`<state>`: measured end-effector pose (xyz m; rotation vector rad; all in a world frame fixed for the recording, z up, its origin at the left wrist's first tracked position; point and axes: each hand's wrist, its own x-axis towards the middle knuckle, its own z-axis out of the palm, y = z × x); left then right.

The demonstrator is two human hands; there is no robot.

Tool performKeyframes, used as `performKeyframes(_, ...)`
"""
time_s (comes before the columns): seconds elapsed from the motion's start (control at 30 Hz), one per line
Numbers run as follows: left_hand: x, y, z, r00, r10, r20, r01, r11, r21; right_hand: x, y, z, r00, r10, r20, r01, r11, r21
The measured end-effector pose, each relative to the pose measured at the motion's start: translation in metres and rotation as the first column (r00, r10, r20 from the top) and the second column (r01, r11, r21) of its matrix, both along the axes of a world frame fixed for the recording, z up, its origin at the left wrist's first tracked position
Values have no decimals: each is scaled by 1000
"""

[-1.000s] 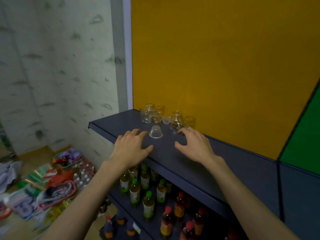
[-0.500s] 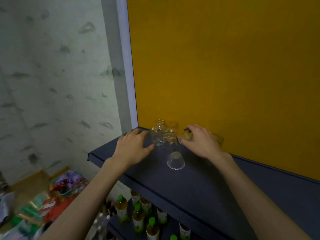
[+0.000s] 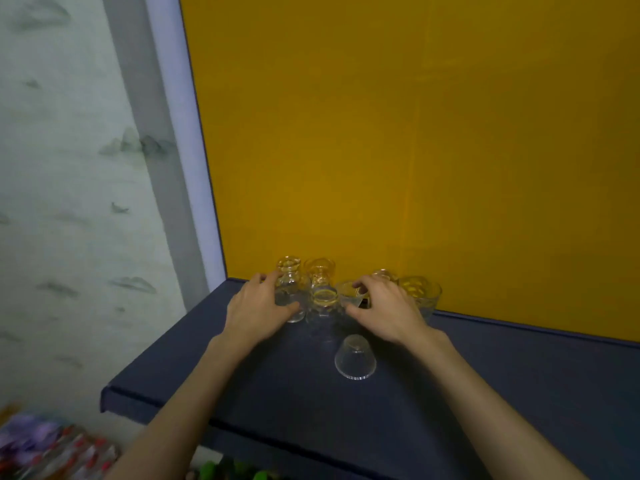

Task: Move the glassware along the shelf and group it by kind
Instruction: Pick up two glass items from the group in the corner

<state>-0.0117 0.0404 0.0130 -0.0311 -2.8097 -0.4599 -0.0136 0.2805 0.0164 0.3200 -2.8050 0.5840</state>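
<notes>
Dark blue shelf runs across lower half of frame, yellow back panel above it. Glassware clustered at shelf's back edge, centre of frame, vs. one upturned clear cup standing alone nearer the front, just below the cluster & apart from it.

Left hand — centre-left, fingers curled round a clear narrow-necked glass bottle, thumb at its lower front; looks like a grip. Second, similar bottle stands just right of it against the panel, w/ a small glass in front, touching or nearly so — can't tell which.

Right hand — centre-right, fingers bent down over a small clear bowl-like glass, thumb by its near side. Whether it actually holds that glass can't be told; fingertips hide the contact. Another piece shows behind the knuckles, mostly hidden. Wider patterned glass sits just right of the hand by the panel.

Lower left of frame: blurred packaged goods; green bottle caps at bottom edge under the shelf. Pale patterned wall fills the left side.
</notes>
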Motion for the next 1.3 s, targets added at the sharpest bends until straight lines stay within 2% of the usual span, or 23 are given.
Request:
performKeyframes(0.3,-47,-21,-15,992,-121,47,106,965,241,-13,-40,-8,992,-87,90,83,995,53)
performKeyframes(0.53,-66,-28,-28,976,-187,108,139,927,348,-22,-55,-13,971,-148,185,148,989,17)
performKeyframes(0.8,-70,-26,-50,974,-198,110,95,798,595,-36,-64,-21,931,-190,310,207,978,-24)
performKeyframes(1.07,-65,-42,-53,984,-176,43,110,769,629,-43,-64,-25,905,-154,397,209,973,-98)
performKeyframes(1.3,-57,-63,-36,981,-188,-42,168,727,666,-37,-67,-23,937,-137,320,207,959,-196)
